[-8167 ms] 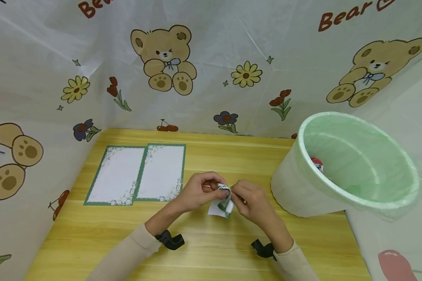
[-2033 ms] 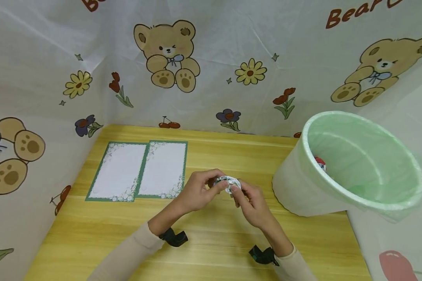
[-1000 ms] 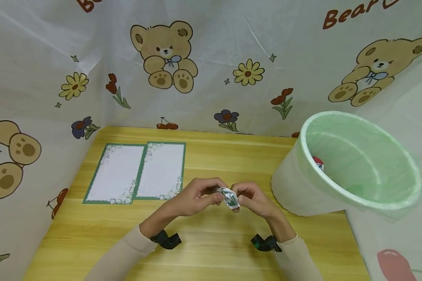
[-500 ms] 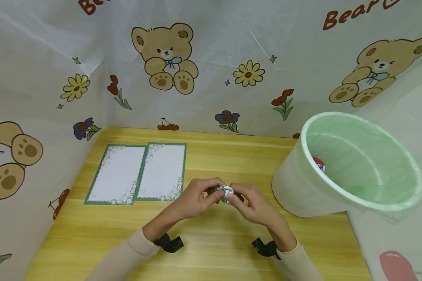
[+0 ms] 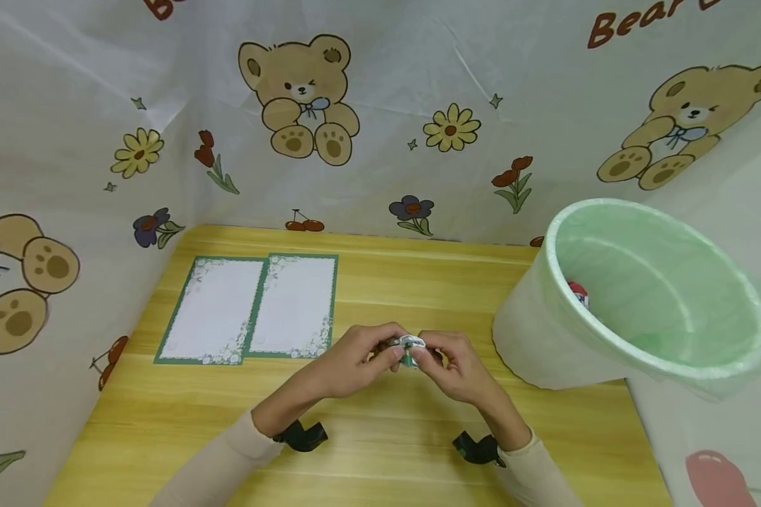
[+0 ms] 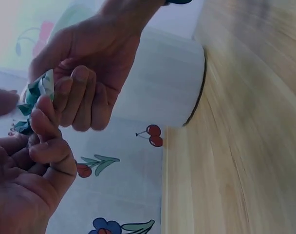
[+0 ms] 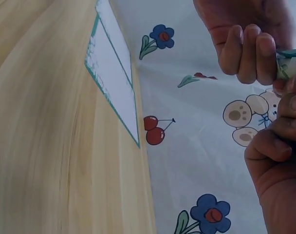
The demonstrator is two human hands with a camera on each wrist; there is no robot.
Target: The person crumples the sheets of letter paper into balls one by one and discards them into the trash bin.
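A small wad of crumpled paper (image 5: pixel 409 342), white with green print, is pinched between both hands above the middle of the table. My left hand (image 5: pixel 358 360) grips its left side with thumb and curled fingers. On the other side my right hand (image 5: pixel 458 366) presses its thumb against the paper and curls its fingers behind. In the left wrist view the crumpled paper (image 6: pixel 40 91) shows green folds between the fingertips. The right wrist view shows only an edge of the paper (image 7: pixel 290 63); the fingers hide much of it.
Two flat white sheets with green floral borders, a left sheet (image 5: pixel 212 310) and a right sheet (image 5: pixel 294 304), lie at the table's back left. A bin with a pale green liner (image 5: pixel 659 282) stands at right, a red-and-white item (image 5: pixel 578 293) inside. A bear-print curtain (image 5: pixel 368 190) backs the table.
The paper has gone from a loosely folded piece with a flap hanging down to a smaller, tighter wad. Both hands have stayed together over the same spot, shifting their grip on it.
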